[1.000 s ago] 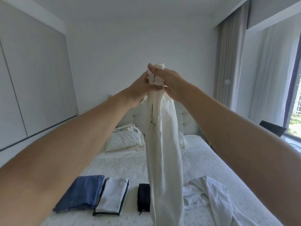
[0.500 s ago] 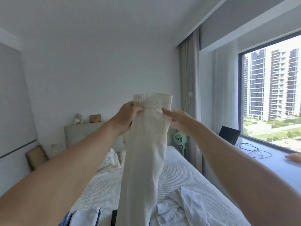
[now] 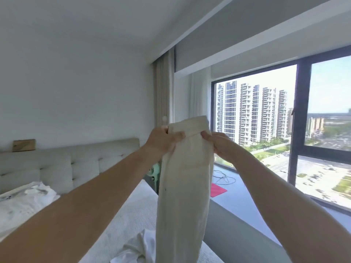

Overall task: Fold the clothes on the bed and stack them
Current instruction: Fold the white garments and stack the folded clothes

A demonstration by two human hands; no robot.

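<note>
Holding the trousers (image 3: 185, 179) up in front of the body, both hands pinch the top edge at the waistband. Only the head view is available.

Head view, grip state:
- Left hand (image 3: 163, 142): fingers and thumb curled onto the left end of the waistband, thumb lying across the front of the cloth.
- Right hand (image 3: 218, 144): fingers curled onto the right end of the waistband, touching the cloth at the same height.
- Between the two grips the waistband stands as a short, flat span. The cloth appears doubled lengthwise, one leg over the other; this is a judgement from its narrow width.

Head view, position of the work:
- Below the grips the trousers hang straight down as one narrow column and leave the picture at the bottom edge. The hem is not in view.
- Below and left of the grips lies the bed (image 3: 133, 211). On it, just left of the hanging column, a white garment (image 3: 136, 247) lies crumpled and unfolded.
- Far left of the grips, a white heap (image 3: 24, 200) rests near the headboard (image 3: 76, 164); whether it is clothing or bedding cannot be told.

Progress, as a judgement:
- Any finished stack is out of view, so completed items cannot be counted.
- Trousers: lengthwise fold apparently made; crosswise folds and placing on the stack remain.
- White garment: untouched; full fold and stacking remain.
</note>
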